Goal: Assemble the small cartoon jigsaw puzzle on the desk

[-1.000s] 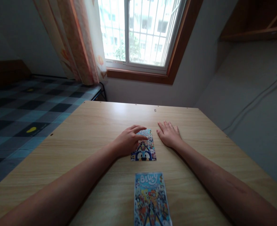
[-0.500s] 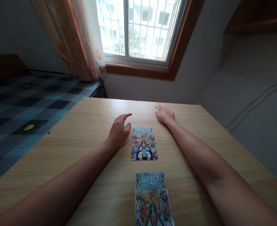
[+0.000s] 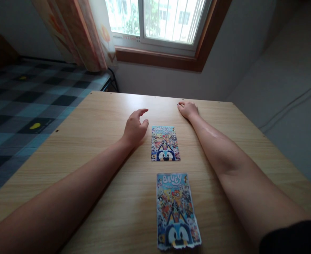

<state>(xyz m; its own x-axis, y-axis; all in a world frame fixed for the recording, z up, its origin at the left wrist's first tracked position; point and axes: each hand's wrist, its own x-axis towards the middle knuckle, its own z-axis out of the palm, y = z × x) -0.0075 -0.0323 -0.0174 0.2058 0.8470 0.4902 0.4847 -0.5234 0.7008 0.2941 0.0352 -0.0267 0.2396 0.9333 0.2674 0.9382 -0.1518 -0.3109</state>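
Note:
My left hand (image 3: 135, 127) rests at the left of a flat picture card (image 3: 166, 143), its index finger stretched out and thumb apart, holding nothing. Farther off, close to the table's back edge, my right hand (image 3: 188, 109) has its fingertips pinched together at the tabletop. A tiny dark bit shows at those tips, too small to name. The card is printed with a crowd of cartoon figures, a blue dog's face and the word "Bluey". Nearer to me lies a larger packet (image 3: 176, 211) with the same picture and a ragged bottom edge, touched by neither hand.
The wooden table (image 3: 113, 218) has small dark holes near its edges. To the left is a bed with a checked cover (image 3: 52, 95). A curtain (image 3: 76, 31) hangs beside the barred window (image 3: 168, 21), and a cable (image 3: 290, 102) runs along the right wall.
My right hand's fingers have gone from spread to pinched, covering the small dark-spotted spot beside them. The left hand keeps its pose. The view has tipped down, showing more of the packet.

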